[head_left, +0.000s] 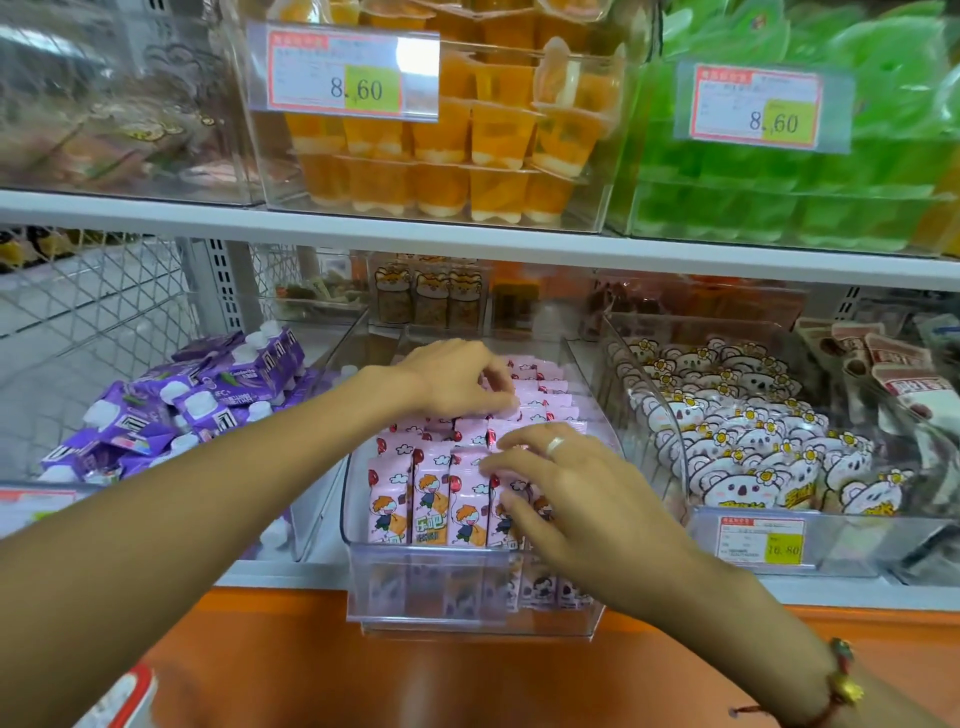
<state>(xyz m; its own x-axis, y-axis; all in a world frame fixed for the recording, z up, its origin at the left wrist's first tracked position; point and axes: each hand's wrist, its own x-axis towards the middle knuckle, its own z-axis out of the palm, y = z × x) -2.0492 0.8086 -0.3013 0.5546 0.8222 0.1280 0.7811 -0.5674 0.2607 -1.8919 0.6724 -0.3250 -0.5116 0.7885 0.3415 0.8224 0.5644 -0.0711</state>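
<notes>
Shelf (821, 590): my clear bin (426, 587) juts over its near edge.
Pink packets (431, 499): standing in rows inside that bin.
Left hand (457, 382): fingers curled, pinching far-row packets.
Right hand (571, 488): fingers loosely spread, resting on the near row, gripping nothing.
Risk: if I tug hard, neighbouring packets could topple.

Two white shop shelves. The upper shelf (156, 210) carries three clear bins: a blurred one (130, 130) at 10 o'clock, orange jelly cups (467, 140) at 12, and green cups (779, 208) at 2. The lower shelf (810, 592) carries a centre bin (431, 582) of pink packets (431, 499), overhanging its front edge. This is flanked by purple pouches (208, 400) at 9 o'clock and koala packets (753, 441) at 3.
</notes>
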